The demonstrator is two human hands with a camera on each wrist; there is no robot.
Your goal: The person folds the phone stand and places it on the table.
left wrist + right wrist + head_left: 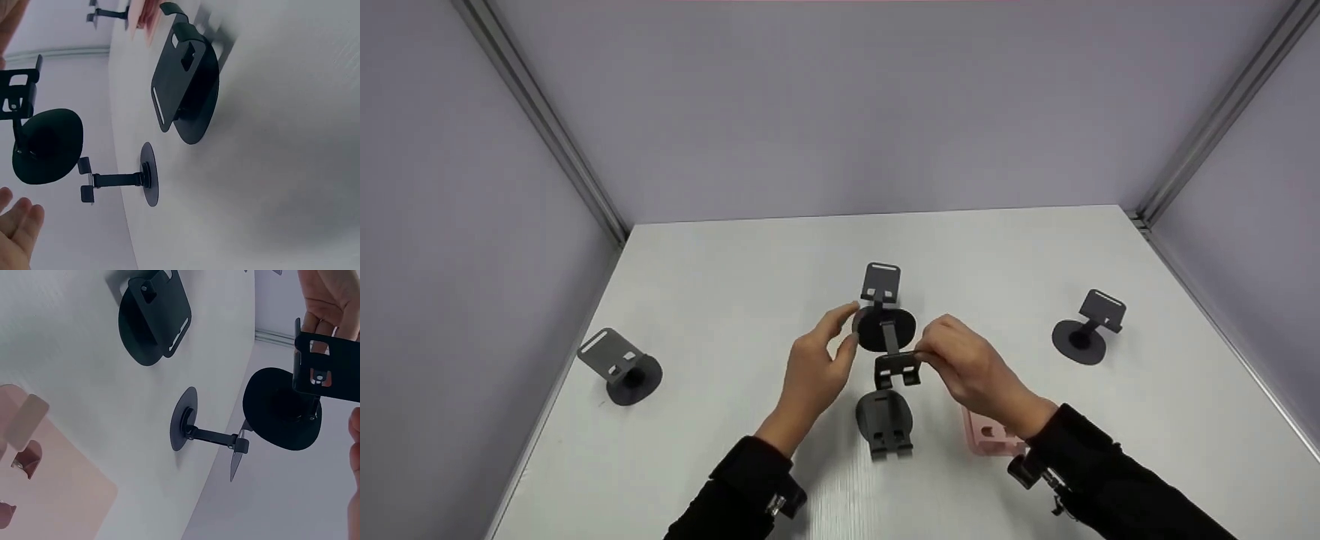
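While the black stand (pixel 887 346) is held up off the white table (pixel 735 285), best to keep it steady by the cradle end and move the round base slowly; my read, the hinge arm is the weak point, so no twisting at the joint.

Right hand (pixel 971 371): fingers curled, pinching the cradle plate of the held stand at its near end. Right wrist view confirms fingertips on the plate's top edge, disc base hanging below it in the air.

Left hand (pixel 817 367): fingers mostly straight and spread, thumb and forefinger just beside the left rim of the round base. Contact itself unclear: head view suggests a light touch, left wrist view shows fingertips (pixel 19 222) near but apart from the disc. Not gripping, either way.

Location of the held stand: mid-table, above the surface, between both hands.

Around it:
- upright stand (pixel 881 285) just far of the held one, on the table
- folded stand (pixel 885 424) lying flat just near of it, between the wrists
- pink stand (pixel 988 436) flat by the right wrist, partly hidden
- grey stand (pixel 619 365) well off to the left
- another dark stand (pixel 1089 328) well off to the right
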